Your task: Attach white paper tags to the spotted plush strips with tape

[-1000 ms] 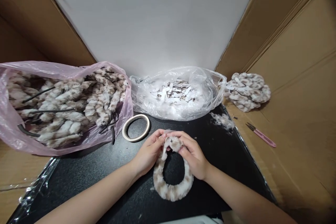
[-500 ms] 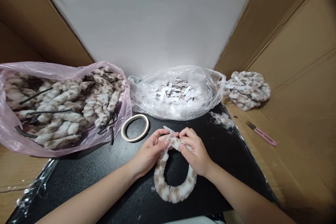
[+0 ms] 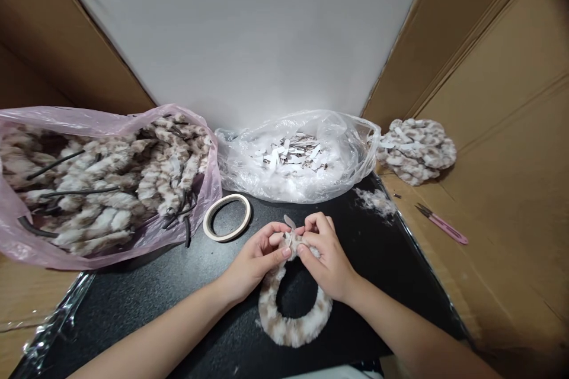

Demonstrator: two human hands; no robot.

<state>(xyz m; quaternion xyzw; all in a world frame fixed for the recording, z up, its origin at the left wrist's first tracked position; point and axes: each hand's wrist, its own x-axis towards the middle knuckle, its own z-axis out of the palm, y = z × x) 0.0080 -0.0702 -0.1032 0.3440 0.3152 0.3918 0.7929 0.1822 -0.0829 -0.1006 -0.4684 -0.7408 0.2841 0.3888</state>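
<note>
A fluffy white-and-brown fur loop lies on the black tabletop, its far end pinched between both hands. My left hand is closed on the loop's upper left, thumb on top. My right hand is closed on the upper right, thumb and index finger pressed together on the fur. Between the fingertips a small pale tag-like piece sticks up from where the ends meet. How it joins the fur is hidden by the fingers.
A roll of tape lies left of my hands. Behind stand a pink bag of fur tubes with dark cords and a clear bag of white tags. Right are a fur bundle, fluff and pink-handled thread snips.
The pale piece has turned from lying slanted to the left to standing more upright. Both hands have drawn slightly closer together on the fur.
</note>
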